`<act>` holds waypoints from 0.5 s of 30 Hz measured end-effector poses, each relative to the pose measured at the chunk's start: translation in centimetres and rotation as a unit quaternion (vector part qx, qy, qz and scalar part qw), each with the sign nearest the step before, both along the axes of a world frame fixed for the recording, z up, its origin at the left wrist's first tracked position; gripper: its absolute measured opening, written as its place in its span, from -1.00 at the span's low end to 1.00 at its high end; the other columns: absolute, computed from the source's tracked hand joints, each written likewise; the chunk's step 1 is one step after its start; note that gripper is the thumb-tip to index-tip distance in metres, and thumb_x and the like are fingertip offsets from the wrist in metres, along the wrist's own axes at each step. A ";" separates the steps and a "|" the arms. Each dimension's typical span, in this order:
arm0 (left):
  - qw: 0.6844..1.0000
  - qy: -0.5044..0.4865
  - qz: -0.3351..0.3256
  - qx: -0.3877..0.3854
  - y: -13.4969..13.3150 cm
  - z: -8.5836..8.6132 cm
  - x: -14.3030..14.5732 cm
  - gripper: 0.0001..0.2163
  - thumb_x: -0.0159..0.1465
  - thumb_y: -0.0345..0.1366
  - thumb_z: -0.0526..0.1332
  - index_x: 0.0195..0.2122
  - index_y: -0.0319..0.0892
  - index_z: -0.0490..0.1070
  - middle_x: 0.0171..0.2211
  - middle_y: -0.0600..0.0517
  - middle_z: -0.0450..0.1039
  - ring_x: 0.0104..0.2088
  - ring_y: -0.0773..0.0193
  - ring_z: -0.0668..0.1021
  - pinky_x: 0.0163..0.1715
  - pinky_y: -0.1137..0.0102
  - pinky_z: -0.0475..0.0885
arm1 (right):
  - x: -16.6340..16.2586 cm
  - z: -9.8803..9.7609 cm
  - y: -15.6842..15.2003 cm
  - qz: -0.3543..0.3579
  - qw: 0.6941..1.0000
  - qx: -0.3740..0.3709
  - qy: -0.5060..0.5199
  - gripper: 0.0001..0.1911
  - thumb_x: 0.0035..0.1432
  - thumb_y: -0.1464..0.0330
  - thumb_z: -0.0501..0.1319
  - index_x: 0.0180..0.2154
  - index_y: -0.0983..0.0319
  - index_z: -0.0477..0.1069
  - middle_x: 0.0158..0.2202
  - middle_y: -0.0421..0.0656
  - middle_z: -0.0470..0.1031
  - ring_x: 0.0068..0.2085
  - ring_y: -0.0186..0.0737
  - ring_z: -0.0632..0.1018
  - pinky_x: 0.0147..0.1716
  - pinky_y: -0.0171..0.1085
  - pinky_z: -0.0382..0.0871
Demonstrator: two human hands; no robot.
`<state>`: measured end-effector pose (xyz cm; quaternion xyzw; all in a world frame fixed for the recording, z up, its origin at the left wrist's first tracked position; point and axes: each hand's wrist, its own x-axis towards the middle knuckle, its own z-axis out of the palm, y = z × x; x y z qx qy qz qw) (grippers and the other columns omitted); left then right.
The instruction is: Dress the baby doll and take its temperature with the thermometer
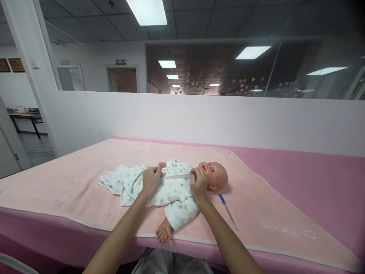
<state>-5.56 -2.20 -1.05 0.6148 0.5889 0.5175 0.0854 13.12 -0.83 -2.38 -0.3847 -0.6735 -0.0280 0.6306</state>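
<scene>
A baby doll (216,176) lies on its back with its head to the right, dressed in a white patterned romper (173,188). My right hand (199,182) is closed in a pinch on the romper's neckline, just below the doll's chin. Over the doll's belly, my left hand (151,179) is closed on the front of the romper. A pale front edge (176,176) of the garment runs straight between both hands. One doll hand (164,230) pokes out of the near sleeve. My fingertips are partly hidden behind my own hands.
A thin stick with a blue end (222,198) and a clear shaft lies by the doll's head. Beneath everything is a peach blanket (71,182) on a pink padded surface (313,179). A white half wall (199,120) with glass above stands behind.
</scene>
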 end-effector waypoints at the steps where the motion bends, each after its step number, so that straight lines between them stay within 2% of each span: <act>1: 1.000 -0.006 0.007 -0.006 -0.1 -0.1 -0.2 -0.54 0.20 -0.07 -0.09 -0.71 -0.19 0.32 -0.66 0.02 0.41 -0.59 0.29 0.41 -0.52 0.42 0.21 | 0.0 0.0 0.0 0.000 1.000 -0.002 -0.001 -0.80 -0.03 0.56 -0.08 -0.49 0.22 0.24 -0.49 -0.20 0.30 -0.42 -0.28 0.34 -0.43 -0.33 0.21; 4: 0.999 0.032 -0.005 -0.025 -0.6 -0.2 -0.8 -0.57 0.17 -0.08 -0.05 -0.73 -0.18 0.33 -0.67 0.04 0.40 -0.61 0.31 0.39 -0.55 0.44 0.19 | 0.0 0.0 0.0 0.000 1.000 -0.005 -0.004 -0.80 -0.03 0.56 -0.08 -0.49 0.22 0.25 -0.49 -0.20 0.31 -0.42 -0.28 0.34 -0.44 -0.33 0.20; 7: 0.995 0.066 -0.067 -0.045 -1.7 -0.1 -1.7 -0.69 0.12 -0.13 0.03 -0.64 -0.17 0.38 -0.61 0.06 0.42 -0.55 0.30 0.41 -0.53 0.45 0.22 | 0.0 -0.1 0.1 -0.003 1.000 -0.004 -0.010 -0.80 -0.02 0.55 -0.07 -0.49 0.22 0.26 -0.49 -0.20 0.31 -0.43 -0.28 0.34 -0.44 -0.32 0.20; 9: 0.988 0.051 -0.136 -0.057 -2.3 0.0 -2.3 -0.79 0.09 -0.19 0.07 -0.48 -0.16 0.43 -0.46 0.05 0.47 -0.42 0.26 0.46 -0.43 0.44 0.30 | 0.0 -0.1 0.1 -0.006 1.000 -0.003 -0.016 -0.80 -0.01 0.55 -0.07 -0.49 0.22 0.26 -0.49 -0.19 0.31 -0.42 -0.28 0.35 -0.42 -0.32 0.21; 11: 0.980 0.032 -0.188 -0.063 -2.8 0.0 -2.8 -0.81 0.08 -0.24 0.09 -0.36 -0.16 0.43 -0.33 0.02 0.47 -0.30 0.22 0.46 -0.31 0.41 0.33 | 0.0 -0.2 0.2 -0.010 1.000 -0.005 -0.021 -0.80 -0.01 0.55 -0.07 -0.49 0.22 0.25 -0.49 -0.19 0.32 -0.41 -0.28 0.35 -0.41 -0.32 0.21; 15: 0.975 0.025 -0.217 -0.046 -3.2 -0.1 -2.9 -0.82 0.13 -0.28 0.05 -0.31 -0.16 0.39 -0.27 0.00 0.44 -0.21 0.21 0.44 -0.20 0.38 0.32 | -0.1 -0.2 0.3 -0.014 0.999 -0.007 -0.032 -0.80 -0.03 0.56 -0.06 -0.49 0.22 0.26 -0.47 -0.19 0.34 -0.40 -0.28 0.37 -0.39 -0.32 0.22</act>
